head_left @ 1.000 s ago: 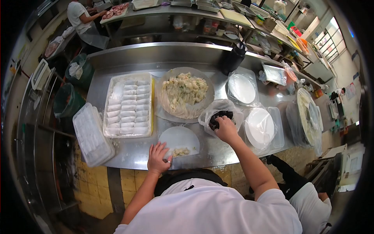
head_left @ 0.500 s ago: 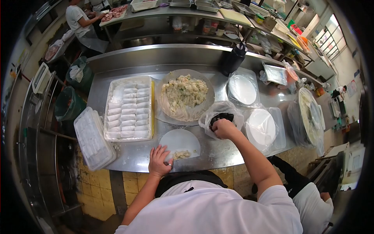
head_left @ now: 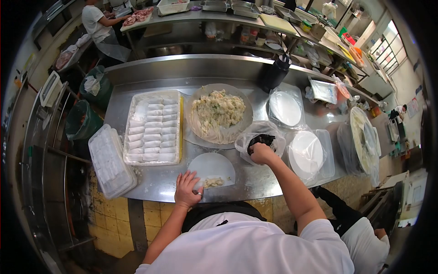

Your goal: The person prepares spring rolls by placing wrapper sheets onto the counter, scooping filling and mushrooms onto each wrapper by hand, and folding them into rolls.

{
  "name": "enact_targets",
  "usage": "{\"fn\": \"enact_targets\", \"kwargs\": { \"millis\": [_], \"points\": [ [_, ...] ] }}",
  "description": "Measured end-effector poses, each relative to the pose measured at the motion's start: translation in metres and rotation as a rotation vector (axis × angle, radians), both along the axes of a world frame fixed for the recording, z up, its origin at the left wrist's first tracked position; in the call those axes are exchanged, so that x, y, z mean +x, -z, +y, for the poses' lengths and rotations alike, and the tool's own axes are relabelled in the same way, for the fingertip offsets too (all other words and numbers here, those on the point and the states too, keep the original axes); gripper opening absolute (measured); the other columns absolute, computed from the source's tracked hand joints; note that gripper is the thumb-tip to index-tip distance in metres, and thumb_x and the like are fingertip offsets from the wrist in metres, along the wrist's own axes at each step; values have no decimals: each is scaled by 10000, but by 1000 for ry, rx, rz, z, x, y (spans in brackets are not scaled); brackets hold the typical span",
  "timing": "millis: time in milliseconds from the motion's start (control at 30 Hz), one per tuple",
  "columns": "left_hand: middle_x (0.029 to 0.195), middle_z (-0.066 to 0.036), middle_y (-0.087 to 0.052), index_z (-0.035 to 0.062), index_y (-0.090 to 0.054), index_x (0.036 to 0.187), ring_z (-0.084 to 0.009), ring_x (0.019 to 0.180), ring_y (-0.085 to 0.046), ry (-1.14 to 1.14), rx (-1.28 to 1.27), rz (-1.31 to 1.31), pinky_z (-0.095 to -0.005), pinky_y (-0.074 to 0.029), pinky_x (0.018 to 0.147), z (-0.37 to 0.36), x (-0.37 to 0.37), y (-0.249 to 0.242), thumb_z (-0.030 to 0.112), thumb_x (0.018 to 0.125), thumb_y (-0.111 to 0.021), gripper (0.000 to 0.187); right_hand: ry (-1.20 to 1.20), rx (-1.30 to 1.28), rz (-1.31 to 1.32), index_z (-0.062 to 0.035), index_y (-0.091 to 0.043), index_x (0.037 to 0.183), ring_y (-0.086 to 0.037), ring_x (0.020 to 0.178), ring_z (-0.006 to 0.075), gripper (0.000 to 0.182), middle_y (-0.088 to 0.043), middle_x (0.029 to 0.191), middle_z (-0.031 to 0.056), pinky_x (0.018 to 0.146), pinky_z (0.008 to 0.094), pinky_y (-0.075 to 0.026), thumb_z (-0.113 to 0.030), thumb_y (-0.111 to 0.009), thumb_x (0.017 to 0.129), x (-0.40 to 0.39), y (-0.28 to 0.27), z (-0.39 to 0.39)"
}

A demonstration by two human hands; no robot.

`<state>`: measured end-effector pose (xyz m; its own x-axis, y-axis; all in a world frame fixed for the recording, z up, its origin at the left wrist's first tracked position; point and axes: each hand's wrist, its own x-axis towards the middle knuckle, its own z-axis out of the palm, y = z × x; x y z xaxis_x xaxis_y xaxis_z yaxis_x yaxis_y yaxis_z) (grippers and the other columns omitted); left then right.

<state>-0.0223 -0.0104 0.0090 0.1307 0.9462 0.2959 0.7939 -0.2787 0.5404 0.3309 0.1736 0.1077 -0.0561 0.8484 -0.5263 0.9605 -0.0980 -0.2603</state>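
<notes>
My left hand (head_left: 187, 188) lies with fingers spread on the left edge of a thin white round wrapper (head_left: 211, 166), whose near side is cut or folded straight. A small strip of pale chopped filling (head_left: 213, 182) rests along that near edge, beside my thumb. My right hand (head_left: 262, 154) reaches into a bowl lined with clear plastic (head_left: 246, 145), its fingers curled down at some black pieces of food (head_left: 263, 139). The fingertips are hidden, so what they grip does not show. Behind the wrapper stands a large round bowl of chopped filling (head_left: 219, 109).
A white tray (head_left: 178, 123) holds rows of white rolls. A lidded-looking plastic tray (head_left: 109, 160) leans at the table's left edge. Stacked white wrappers in plastic (head_left: 305, 153) lie right of the bowl. A black bottle (head_left: 276, 73) stands behind. Another person (head_left: 365, 242) is close at right.
My right hand shifts slightly inside the plastic-lined bowl, and more of the black pieces show. My left hand stays on the wrapper. The whole view tilts down a little.
</notes>
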Motion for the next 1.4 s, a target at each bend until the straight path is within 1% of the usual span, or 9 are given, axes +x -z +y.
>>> {"fn": "enact_targets", "kwargs": {
  "millis": [200,500,600,800,900,1000,1100,1300,1400],
  "points": [
    [1462,-123,-696,108,-783,1175,-379,1440,-583,2,1,-19,-591,-340,1285,0,0,-1,260,777,-835,429,201,-110,305,-87,-713,1468,-765,741,320,650,-794,997,222,650,429,-599,-41,-606,828,10,-1,0],
    [1462,-131,-698,103,-781,1167,-387,1429,-592,8,11,-13,-586,-341,1285,0,0,0,261,772,-827,428,230,-204,224,-143,-672,1535,-767,736,317,683,-787,1021,226,670,429,-628,-113,-621,854,-3,-28,6],
    [1461,-133,-699,100,-778,1166,-390,1424,-595,8,18,-7,-586,-341,1284,0,1,-1,259,771,-825,428,139,-280,187,-106,-617,1582,-763,711,318,754,-795,1044,235,647,421,-619,-54,-594,830,9,-5,17],
    [1457,-133,-699,101,-777,1167,-386,1424,-594,6,20,-11,-589,-345,1280,0,1,1,256,775,-821,424,204,-400,453,-27,-661,1507,-687,662,245,670,-754,930,157,618,378,-584,-109,-724,846,33,8,23],
    [1458,-132,-698,103,-776,1169,-384,1428,-592,5,20,-9,-589,-345,1279,0,1,0,256,776,-821,424,318,-444,604,0,-704,1415,-668,680,218,606,-734,920,118,616,358,-560,-175,-824,847,35,4,23],
    [1459,-131,-697,105,-776,1174,-384,1432,-589,4,16,-7,-589,-346,1279,0,1,0,256,774,-824,430,273,-496,576,11,-686,1432,-680,716,207,663,-763,984,119,655,362,-569,-272,-887,868,32,-2,26],
    [1456,-131,-699,107,-779,1173,-384,1431,-591,2,5,-8,-590,-346,1278,0,1,-1,259,775,-825,429,207,-449,537,-36,-744,1226,-643,668,187,466,-706,905,60,620,370,-552,-312,-894,882,29,-4,23],
    [1449,-131,-703,107,-782,1167,-388,1425,-596,-1,11,-15,-595,-352,1272,0,1,-2,260,771,-831,428,461,-369,767,-56,-797,1115,-662,676,201,346,-703,895,73,624,376,-557,-274,-888,863,50,-2,22],
    [1450,-131,-702,107,-781,1168,-388,1425,-595,1,12,-12,-596,-354,1271,0,1,-2,257,768,-833,430,425,-200,410,-26,-819,1086,-744,784,285,361,-766,944,143,718,417,-607,-255,-884,815,52,-35,30]
  ]
}}
